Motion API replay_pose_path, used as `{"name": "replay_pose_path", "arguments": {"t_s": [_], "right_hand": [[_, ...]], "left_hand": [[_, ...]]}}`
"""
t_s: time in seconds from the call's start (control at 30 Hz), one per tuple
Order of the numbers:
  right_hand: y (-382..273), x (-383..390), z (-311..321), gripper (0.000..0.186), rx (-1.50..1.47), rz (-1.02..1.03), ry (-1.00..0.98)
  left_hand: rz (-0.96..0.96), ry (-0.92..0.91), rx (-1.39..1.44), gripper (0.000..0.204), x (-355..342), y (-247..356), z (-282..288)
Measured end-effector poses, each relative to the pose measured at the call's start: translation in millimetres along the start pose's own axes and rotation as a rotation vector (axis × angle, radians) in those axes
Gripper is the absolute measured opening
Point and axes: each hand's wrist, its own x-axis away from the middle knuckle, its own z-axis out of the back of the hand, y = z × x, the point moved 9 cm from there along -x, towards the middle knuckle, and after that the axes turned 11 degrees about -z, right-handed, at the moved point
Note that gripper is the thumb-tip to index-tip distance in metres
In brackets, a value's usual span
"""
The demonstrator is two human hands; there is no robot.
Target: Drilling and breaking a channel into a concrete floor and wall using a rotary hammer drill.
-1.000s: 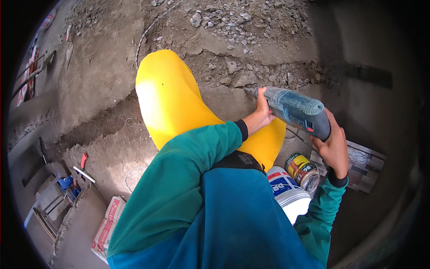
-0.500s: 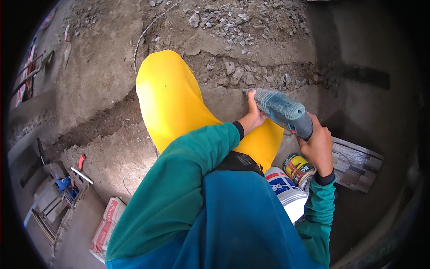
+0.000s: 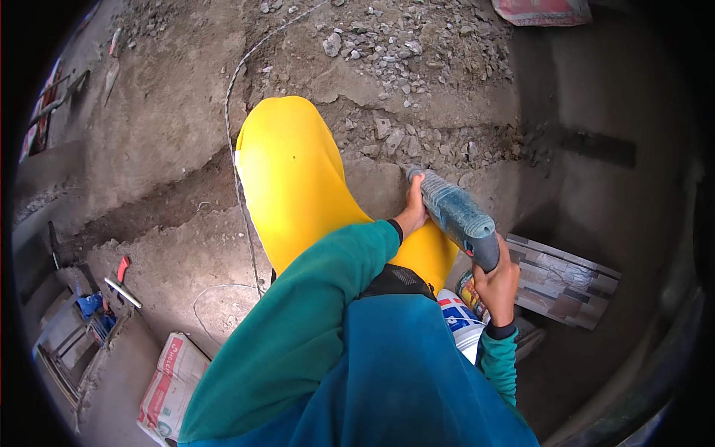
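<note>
Both of my hands hold a dusty blue-green rotary hammer (image 3: 453,207), which slants from upper left to lower right beyond my lap. My left hand (image 3: 413,206) is wrapped round its front end, near the nose. Around the dark rear handle, my right hand (image 3: 497,283) is closed. The nose points toward broken rubble (image 3: 406,138) in a trench; whether a bit is fitted or touches the ground I cannot tell. My knee in yellow trousers (image 3: 290,171) is raised left of the tool.
A white bucket (image 3: 471,343) and a paint can (image 3: 471,294) stand by my right arm, beside a patterned tile panel (image 3: 564,281). A cable (image 3: 229,97) runs along the ground on the left. Red-and-white sacks lie lower left (image 3: 175,384) and top right (image 3: 544,10).
The rotary hammer and both hands have shifted slightly down and left in view. The right arm now covers more of the bucket and can. A sack has come into view at the top.
</note>
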Motion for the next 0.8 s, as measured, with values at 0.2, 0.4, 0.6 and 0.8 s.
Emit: {"name": "replay_pose_path", "arguments": {"t_s": [0.2, 0.4, 0.6, 0.8], "right_hand": [[-2, -3, 1, 0.051, 0.011, -0.028, -0.016], [11, 4, -8, 0.057, -0.016, -0.064, 0.022], [10, 7, -9, 0.058, -0.023, -0.043, -0.027], [-24, -35, 75, 0.052, -0.088, -0.002, -0.064]], "left_hand": [[-0.006, 0.042, -0.001, 0.062, 0, -2, 5], [-0.007, 0.029, -0.007, 0.052, -1, 3, -2], [0.007, 0.037, 0.086, 0.052, 7, 3, 5], [0.014, -0.019, -0.014, 0.058, 53, 38, -101]]}}
